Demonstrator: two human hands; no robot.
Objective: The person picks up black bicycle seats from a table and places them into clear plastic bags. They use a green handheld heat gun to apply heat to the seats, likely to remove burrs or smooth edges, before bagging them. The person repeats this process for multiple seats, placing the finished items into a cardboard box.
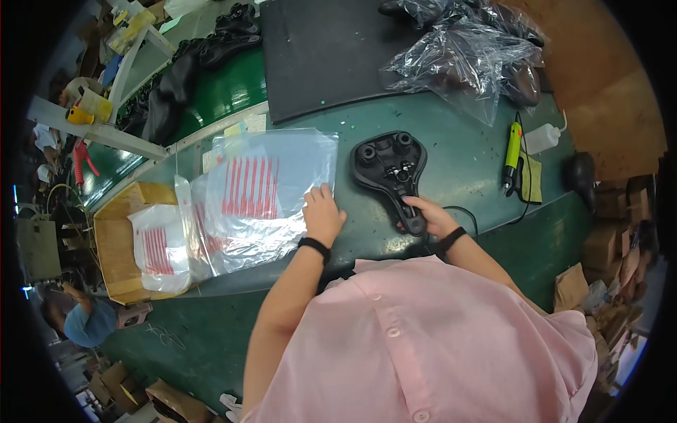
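A black bicycle saddle (pixel 384 173) lies underside up on the green worktable, showing its springs and metal clamp. My right hand (pixel 431 217) grips its narrow nose, thumb on top and the other fingers mostly hidden beneath. To the left is a stack of clear plastic bags (pixel 296 166) with red print. My left hand (pixel 323 215) rests on the right edge of the stack, fingers laid on the plastic and thumb apart. It holds nothing that I can see.
A cardboard box (pixel 113 243) with more bags stands left. Behind lie a black mat (pixel 331 53) and saddles in clear plastic (pixel 465 60). On the right are a yellow-green electric screwdriver (pixel 513 151), its cord, and a white squeeze bottle (pixel 543 139). A person (pixel 90 323) sits far left.
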